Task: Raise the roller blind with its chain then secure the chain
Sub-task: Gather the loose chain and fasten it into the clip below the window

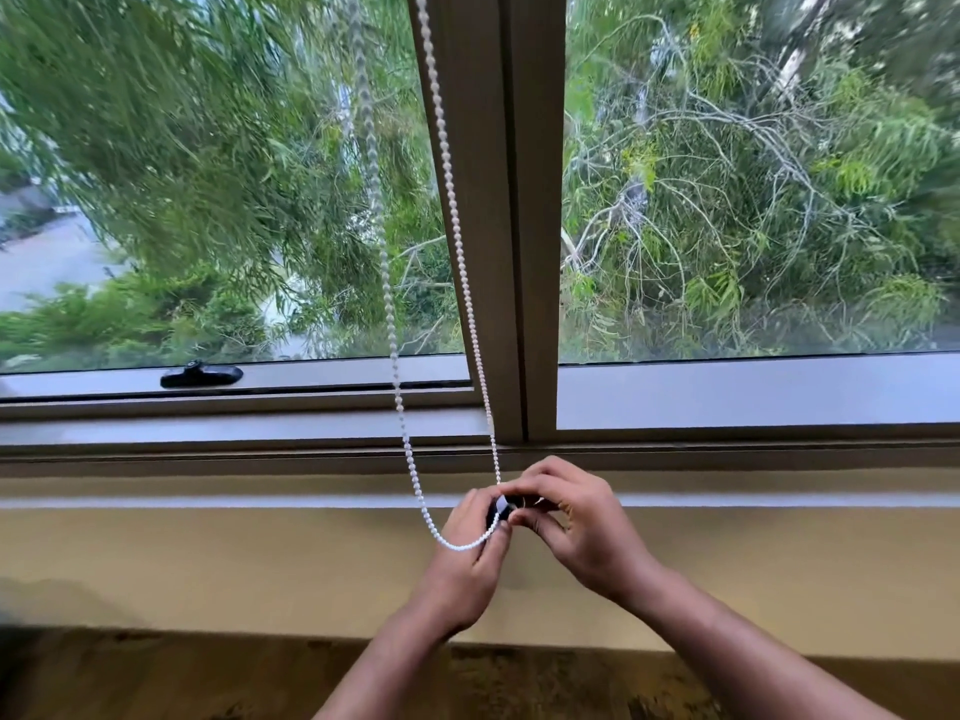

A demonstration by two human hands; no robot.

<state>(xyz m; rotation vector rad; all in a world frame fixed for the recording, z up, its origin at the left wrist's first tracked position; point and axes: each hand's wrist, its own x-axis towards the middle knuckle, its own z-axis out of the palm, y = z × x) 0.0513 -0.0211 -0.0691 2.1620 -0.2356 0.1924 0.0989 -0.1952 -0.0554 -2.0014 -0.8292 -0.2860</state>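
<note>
A white beaded chain [452,200] hangs in two strands from the top of the frame, in front of the brown window mullion [511,210]. Its loop curves round at the bottom, just below the sill. My left hand [470,569] pinches the bottom of the loop between thumb and fingers. My right hand [574,522] is curled beside it, fingertips on a small black chain holder [503,506] on the wall under the sill. The two hands touch around the holder and hide most of it. No blind fabric is in view; both panes show fully.
A black window latch [201,375] lies on the lower frame of the left pane. The cream sill [208,491] runs across the view, with a beige wall [234,574] below it and a dark patterned floor [156,678] at the bottom. Trees fill both panes.
</note>
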